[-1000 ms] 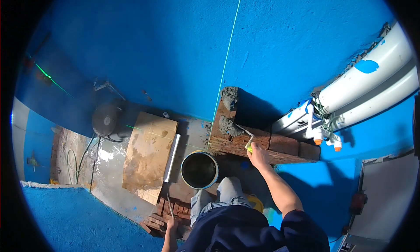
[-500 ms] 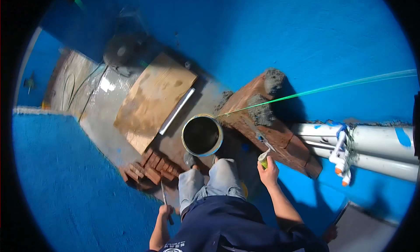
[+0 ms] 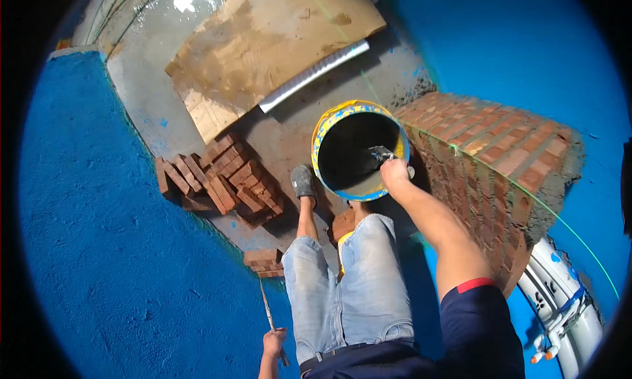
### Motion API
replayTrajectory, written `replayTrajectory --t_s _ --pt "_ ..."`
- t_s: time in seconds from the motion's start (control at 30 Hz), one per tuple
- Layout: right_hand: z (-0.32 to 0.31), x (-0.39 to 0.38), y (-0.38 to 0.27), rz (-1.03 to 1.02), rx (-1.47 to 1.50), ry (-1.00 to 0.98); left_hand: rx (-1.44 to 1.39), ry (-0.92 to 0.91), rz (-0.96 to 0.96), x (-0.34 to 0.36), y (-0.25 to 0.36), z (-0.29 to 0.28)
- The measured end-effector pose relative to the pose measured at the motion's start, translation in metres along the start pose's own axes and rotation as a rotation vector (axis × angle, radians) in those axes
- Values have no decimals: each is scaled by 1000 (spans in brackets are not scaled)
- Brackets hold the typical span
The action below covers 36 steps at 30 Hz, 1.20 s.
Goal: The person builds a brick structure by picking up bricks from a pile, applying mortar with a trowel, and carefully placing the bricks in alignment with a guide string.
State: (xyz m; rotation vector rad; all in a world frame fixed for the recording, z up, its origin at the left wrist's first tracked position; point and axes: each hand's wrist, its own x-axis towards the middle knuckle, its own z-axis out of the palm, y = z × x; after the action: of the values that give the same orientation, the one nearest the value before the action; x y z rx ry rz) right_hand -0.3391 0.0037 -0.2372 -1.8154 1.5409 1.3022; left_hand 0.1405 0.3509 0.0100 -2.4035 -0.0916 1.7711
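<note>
My right hand (image 3: pixel 395 174) is closed around the handle of a trowel (image 3: pixel 380 154), whose blade dips inside a yellow and blue bucket (image 3: pixel 317 142). The bucket's dark inside hides how much it holds. Low on the left, my left hand (image 3: pixel 274 341) grips a long, thin tool (image 3: pixel 266 305) by its lower part; its kind is unclear. A brick wall (image 3: pixel 487 132) with mortar joints rises right of the bucket. A green string line (image 3: pixel 566 226) runs along its near edge.
Stacked loose bricks (image 3: pixel 240 175) lie left of my feet, with a smaller pile (image 3: pixel 264 257) nearer me. A stained wooden board (image 3: pixel 263 56) and a white strip (image 3: pixel 315 76) lie beyond. White pipes (image 3: pixel 566 320) stand at the lower right. Blue walls flank the floor.
My right hand has gone from beside the wall to the bucket, lowering the trowel into it. My view has tipped down and closer; the left hand still grips its tool.
</note>
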Motion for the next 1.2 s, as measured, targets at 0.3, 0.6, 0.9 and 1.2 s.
replayTrajectory --t_s 0.3,0.6,0.9,1.2 --pt "43 52 -40 1 496 -318 -152 28 -322 36 -84 31" --pt "52 60 -38 -33 1308 -295 -158 -40 -169 32 -46 22" --pt "41 38 7 -273 1023 86 -127 67 -136 40 -17 -3" --pt "17 -110 41 -226 1351 282 69 26 113 48 61 -28"
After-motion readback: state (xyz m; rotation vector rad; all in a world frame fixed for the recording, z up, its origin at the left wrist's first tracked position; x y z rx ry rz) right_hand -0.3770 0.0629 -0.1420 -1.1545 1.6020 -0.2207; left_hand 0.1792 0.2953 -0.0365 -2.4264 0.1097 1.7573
